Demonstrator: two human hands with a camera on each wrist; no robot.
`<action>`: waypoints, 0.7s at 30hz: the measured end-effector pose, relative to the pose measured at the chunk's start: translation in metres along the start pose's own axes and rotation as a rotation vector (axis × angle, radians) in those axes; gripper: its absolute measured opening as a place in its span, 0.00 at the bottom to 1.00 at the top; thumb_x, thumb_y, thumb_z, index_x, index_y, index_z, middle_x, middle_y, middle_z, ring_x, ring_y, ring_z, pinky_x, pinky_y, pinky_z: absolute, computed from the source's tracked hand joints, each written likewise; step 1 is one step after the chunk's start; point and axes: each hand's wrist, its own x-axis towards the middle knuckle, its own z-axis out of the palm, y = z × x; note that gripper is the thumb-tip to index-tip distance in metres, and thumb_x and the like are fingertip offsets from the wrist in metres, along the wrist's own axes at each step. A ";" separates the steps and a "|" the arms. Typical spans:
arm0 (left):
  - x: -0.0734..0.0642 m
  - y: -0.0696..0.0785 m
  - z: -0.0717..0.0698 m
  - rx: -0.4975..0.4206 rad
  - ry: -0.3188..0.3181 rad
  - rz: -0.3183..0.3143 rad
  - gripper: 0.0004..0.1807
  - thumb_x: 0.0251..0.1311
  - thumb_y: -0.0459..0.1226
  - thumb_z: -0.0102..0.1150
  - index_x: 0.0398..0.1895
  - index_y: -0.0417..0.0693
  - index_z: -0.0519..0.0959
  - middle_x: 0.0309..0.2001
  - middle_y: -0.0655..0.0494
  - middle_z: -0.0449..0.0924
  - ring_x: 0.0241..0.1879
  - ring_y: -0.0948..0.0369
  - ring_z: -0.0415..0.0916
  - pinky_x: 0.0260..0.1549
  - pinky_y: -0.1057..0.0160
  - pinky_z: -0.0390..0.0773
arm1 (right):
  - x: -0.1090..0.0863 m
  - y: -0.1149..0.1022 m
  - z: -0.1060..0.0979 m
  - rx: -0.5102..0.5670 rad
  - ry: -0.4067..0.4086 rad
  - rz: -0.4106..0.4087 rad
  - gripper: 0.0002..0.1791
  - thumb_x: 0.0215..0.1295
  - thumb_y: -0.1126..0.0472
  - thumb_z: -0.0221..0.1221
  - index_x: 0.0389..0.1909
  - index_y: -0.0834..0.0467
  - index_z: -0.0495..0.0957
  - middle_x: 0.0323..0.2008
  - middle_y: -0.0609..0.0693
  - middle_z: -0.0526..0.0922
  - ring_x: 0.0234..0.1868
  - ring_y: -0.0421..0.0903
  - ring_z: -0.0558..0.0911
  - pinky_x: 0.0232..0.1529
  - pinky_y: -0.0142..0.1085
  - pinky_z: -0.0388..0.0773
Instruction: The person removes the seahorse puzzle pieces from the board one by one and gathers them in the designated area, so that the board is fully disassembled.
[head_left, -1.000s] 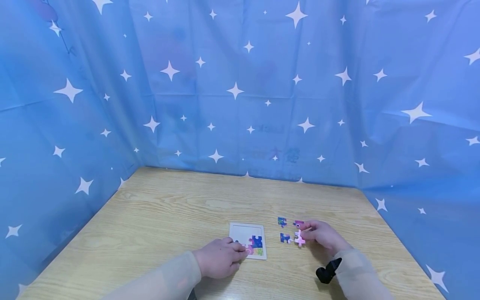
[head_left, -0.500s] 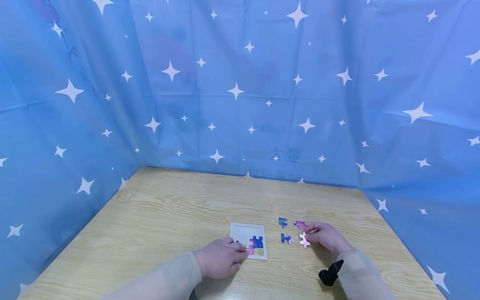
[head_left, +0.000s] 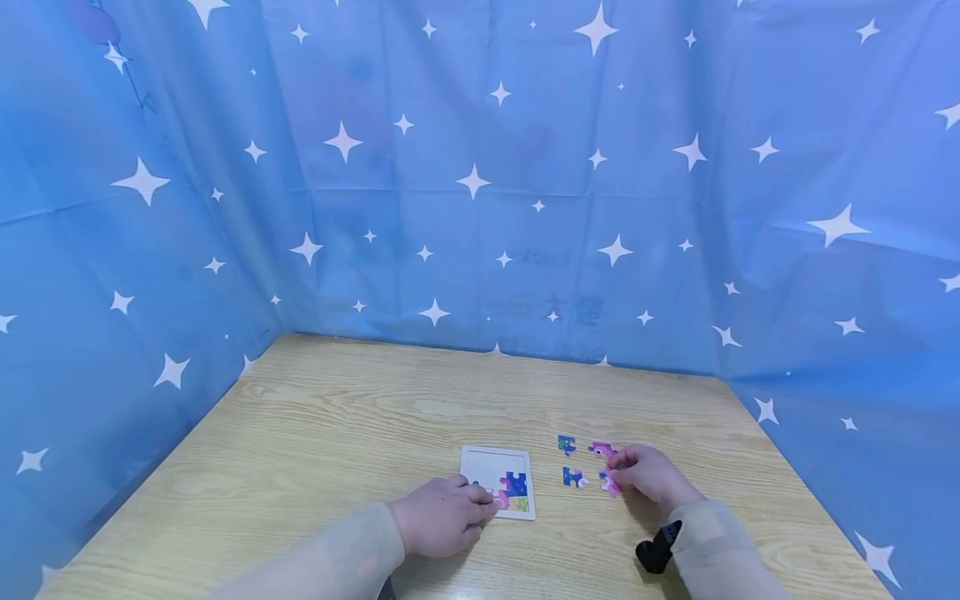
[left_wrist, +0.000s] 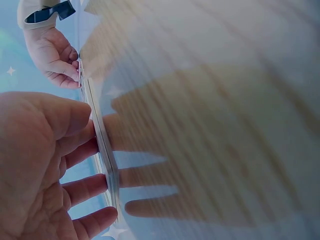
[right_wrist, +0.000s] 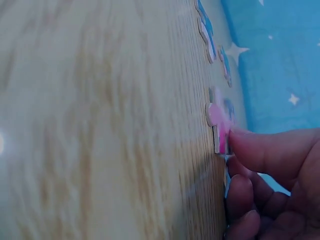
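Observation:
In the head view a shallow white puzzle tray [head_left: 487, 454] lies on the table with several jigsaw pieces [head_left: 516, 483] in its lower right part. My left hand [head_left: 442, 515] rests over the tray's lower left corner, its fingers extended. The left wrist view shows those fingers along the tray's edge [left_wrist: 107, 150]. To the right, my right hand [head_left: 651, 477] pinches a pink puzzle piece [head_left: 611, 485]; in the right wrist view its thumb lies on this piece [right_wrist: 218, 120] and the other fingers are curled. Part of the piece is hidden by the hand.
Several loose pieces lie right of the tray: a blue-green piece [head_left: 566, 444], a blue piece [head_left: 574, 477] and a pink piece [head_left: 601, 449] just beyond the right fingertips. A blue star-patterned curtain [head_left: 480, 208] hangs behind the wooden table [head_left: 375, 400].
The right hand has shifted slightly right with the piece, whose orientation and visible colour changed from pale to deeper pink. The left hand has stayed on the tray.

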 end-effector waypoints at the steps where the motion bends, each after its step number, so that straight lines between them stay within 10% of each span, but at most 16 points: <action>1: 0.000 0.000 0.000 -0.001 0.000 -0.001 0.23 0.69 0.47 0.49 0.66 0.57 0.72 0.64 0.65 0.69 0.56 0.64 0.69 0.56 0.67 0.71 | 0.000 0.000 0.000 -0.002 0.000 0.002 0.06 0.61 0.67 0.61 0.39 0.63 0.78 0.35 0.53 0.75 0.37 0.50 0.70 0.36 0.38 0.65; 16: -0.001 0.000 0.001 -0.030 -0.019 -0.025 0.23 0.69 0.47 0.48 0.67 0.58 0.70 0.65 0.65 0.68 0.59 0.61 0.67 0.58 0.63 0.70 | -0.008 -0.046 0.024 0.135 -0.011 -0.054 0.10 0.66 0.64 0.58 0.46 0.62 0.78 0.35 0.54 0.78 0.19 0.46 0.68 0.18 0.36 0.67; 21: 0.001 -0.001 0.003 -0.018 -0.013 -0.025 0.23 0.69 0.47 0.48 0.66 0.59 0.70 0.65 0.66 0.69 0.58 0.62 0.68 0.57 0.63 0.71 | -0.003 -0.062 0.044 0.100 -0.021 -0.101 0.08 0.64 0.63 0.60 0.43 0.59 0.80 0.37 0.52 0.77 0.30 0.47 0.73 0.25 0.37 0.71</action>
